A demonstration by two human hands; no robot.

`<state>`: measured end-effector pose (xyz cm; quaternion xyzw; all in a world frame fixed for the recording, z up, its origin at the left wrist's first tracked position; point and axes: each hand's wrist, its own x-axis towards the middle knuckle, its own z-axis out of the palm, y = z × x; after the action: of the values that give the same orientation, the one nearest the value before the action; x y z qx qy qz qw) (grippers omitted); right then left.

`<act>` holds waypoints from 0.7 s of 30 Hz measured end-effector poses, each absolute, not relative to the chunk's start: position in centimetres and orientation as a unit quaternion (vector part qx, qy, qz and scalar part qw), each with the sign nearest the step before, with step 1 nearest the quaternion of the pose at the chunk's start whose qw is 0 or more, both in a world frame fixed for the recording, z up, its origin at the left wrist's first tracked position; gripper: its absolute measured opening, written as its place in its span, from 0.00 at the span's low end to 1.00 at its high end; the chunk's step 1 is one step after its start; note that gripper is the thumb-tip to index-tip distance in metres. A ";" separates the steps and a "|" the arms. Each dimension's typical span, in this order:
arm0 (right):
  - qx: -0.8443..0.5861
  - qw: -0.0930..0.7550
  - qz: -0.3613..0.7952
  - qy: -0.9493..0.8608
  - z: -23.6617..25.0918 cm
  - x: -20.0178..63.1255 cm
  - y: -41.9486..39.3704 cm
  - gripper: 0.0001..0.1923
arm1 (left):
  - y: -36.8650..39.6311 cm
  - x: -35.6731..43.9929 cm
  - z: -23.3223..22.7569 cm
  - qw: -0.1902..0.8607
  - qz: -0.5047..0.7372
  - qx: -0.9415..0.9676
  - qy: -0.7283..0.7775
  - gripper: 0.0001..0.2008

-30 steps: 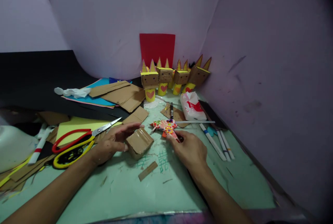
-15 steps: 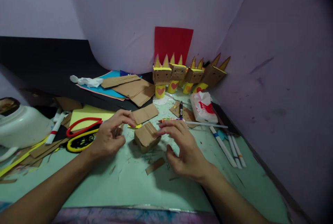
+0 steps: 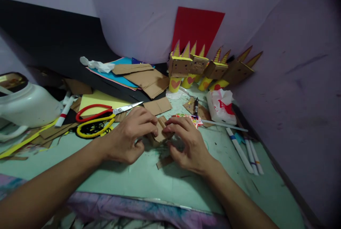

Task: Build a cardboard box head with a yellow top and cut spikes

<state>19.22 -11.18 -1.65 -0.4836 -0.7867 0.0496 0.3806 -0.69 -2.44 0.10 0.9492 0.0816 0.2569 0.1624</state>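
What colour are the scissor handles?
The scissors have one red handle and one yellow, seen in the head view.

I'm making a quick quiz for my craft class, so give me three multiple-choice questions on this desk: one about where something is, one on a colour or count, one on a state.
1. Where do the scissors lie?
A. left of the left hand
B. right of the pens
C. on the red sheet

2. What colour is the sheet propped on the wall behind the figures?
A. blue
B. red
C. green

3. What is the state of the cardboard piece?
A. lying untouched
B. pinched by one hand only
C. held between both hands

Answers:
1 A, the scissors sit just left of the left hand.
2 B, the upright sheet is red.
3 C, fingers of the left hand and right hand meet on it.
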 end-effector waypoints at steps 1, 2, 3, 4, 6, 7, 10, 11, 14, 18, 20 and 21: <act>-0.483 0.385 0.048 -0.785 -1.7 19.2 -11.2 0.19 | -2.4 -0.7 0.1 0.157 0.257 0.950 0.081 0.21; -0.483 0.389 0.048 -0.783 -1.8 19.1 -11.2 0.19 | -2.4 -0.7 0.2 0.152 0.258 0.951 0.080 0.21; -0.483 0.393 0.049 -0.781 -1.8 19.1 -11.2 0.19 | -2.4 -0.7 0.2 0.147 0.259 0.951 0.078 0.21; -0.483 0.397 0.051 -0.779 -1.9 19.1 -11.1 0.19 | -2.4 -0.7 0.2 0.141 0.260 0.952 0.077 0.21; -0.484 0.402 0.058 -0.775 -1.9 19.0 -11.0 0.20 | -2.3 -0.6 0.2 0.127 0.259 0.955 0.072 0.21; -0.485 0.404 0.062 -0.773 -2.0 19.0 -11.0 0.20 | -2.3 -0.6 0.2 0.121 0.258 0.956 0.069 0.20; -0.484 0.414 0.072 -0.768 -1.9 19.1 -10.9 0.20 | -2.1 -0.5 0.3 0.106 0.258 0.959 0.057 0.20; -0.482 0.418 0.074 -0.767 -1.9 19.1 -10.8 0.19 | -2.1 -0.4 0.4 0.102 0.259 0.959 0.055 0.20; -0.479 0.431 0.083 -0.761 -1.9 19.1 -10.8 0.18 | -2.1 -0.4 0.5 0.098 0.254 0.961 0.056 0.20; -0.476 0.454 0.096 -0.747 -2.1 19.3 -10.8 0.17 | -2.0 -0.4 0.6 0.097 0.249 0.962 0.057 0.21; -0.471 0.464 0.095 -0.744 -2.3 19.6 -10.8 0.16 | -2.0 -0.5 0.5 0.094 0.245 0.963 0.055 0.21; -0.470 0.466 0.092 -0.744 -2.4 19.8 -10.8 0.15 | -1.9 -0.5 0.5 0.093 0.244 0.964 0.054 0.21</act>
<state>19.76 -10.76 -2.36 -0.4700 -0.7436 0.0923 0.4665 -0.50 -1.93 0.54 0.9637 0.0542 0.2442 0.0929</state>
